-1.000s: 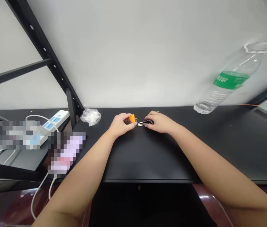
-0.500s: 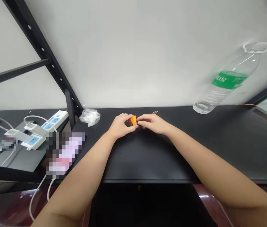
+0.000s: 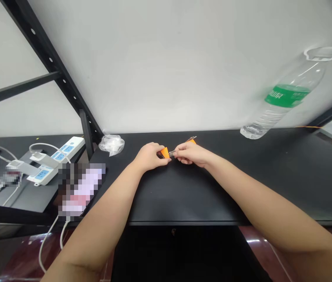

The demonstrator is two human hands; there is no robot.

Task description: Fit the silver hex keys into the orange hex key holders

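Near the back of the black table, my left hand [image 3: 150, 157] is closed on a small orange piece [image 3: 165, 152], pinched between thumb and fingers. Thin metal rods [image 3: 172, 153] bridge the short gap from this piece to my right hand [image 3: 192, 152], whose thumb and fingers are pinched on their ends. Just behind the right hand, another bit of orange [image 3: 193, 141] shows, along with slim metal tips [image 3: 193, 138]. Whether these belong to the same object is hidden by the hand. The exact kind of the orange piece and rods cannot be made out.
A crumpled clear plastic bag [image 3: 111, 145] lies left of my hands. A large bottle with a green label [image 3: 287, 96] stands back right by the wall. At left are a shelf post [image 3: 51, 58], a white power strip [image 3: 67, 149] with cables, and a blurred-out phone-like object [image 3: 85, 188].
My right hand has shifted slightly right, away from the orange piece, and more of the metal rods shows between the hands. Orange now shows behind the right hand.
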